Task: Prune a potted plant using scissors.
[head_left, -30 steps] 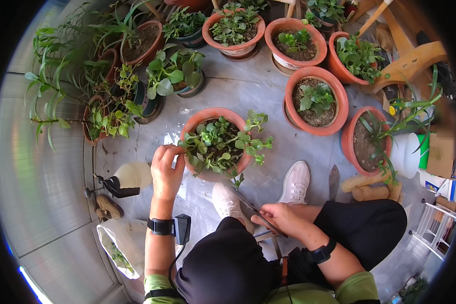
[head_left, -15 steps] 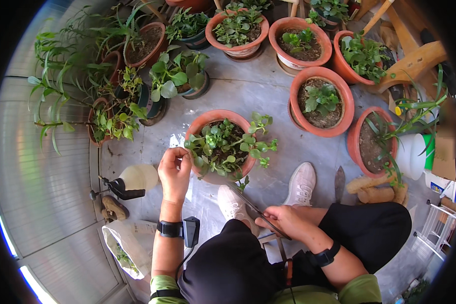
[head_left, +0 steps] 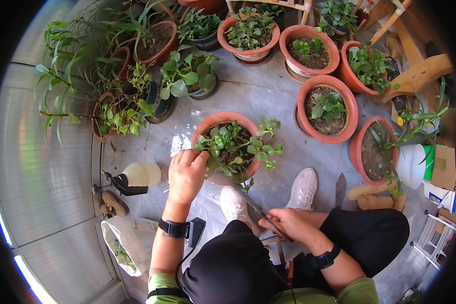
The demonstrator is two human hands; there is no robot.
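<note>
A terracotta pot (head_left: 197,133) holding a leafy green plant (head_left: 228,144) stands on the floor in front of me. My left hand (head_left: 186,175) is at the pot's left rim, its fingers drawn together among the outer leaves. What they pinch, if anything, is hidden. In my right hand (head_left: 293,225), near my right knee, is a long, thin, dark rod-like tool (head_left: 256,206). It slants up and left toward the near side of the pot. The fingers wrap around its lower part, and its exact kind is unclear.
Other potted plants stand at the left, back and right, including a pot (head_left: 352,119) at right. A pump sprayer (head_left: 142,175) and a white plastic bag (head_left: 144,238) with greenery are on the left. My shoes (head_left: 303,190) flank the tool; logs (head_left: 375,202) lie at right.
My left hand has moved right and slightly inward, from beside the rim to over it among the leaves. My right hand keeps its hold on the tool. The whole view has shifted slightly.
</note>
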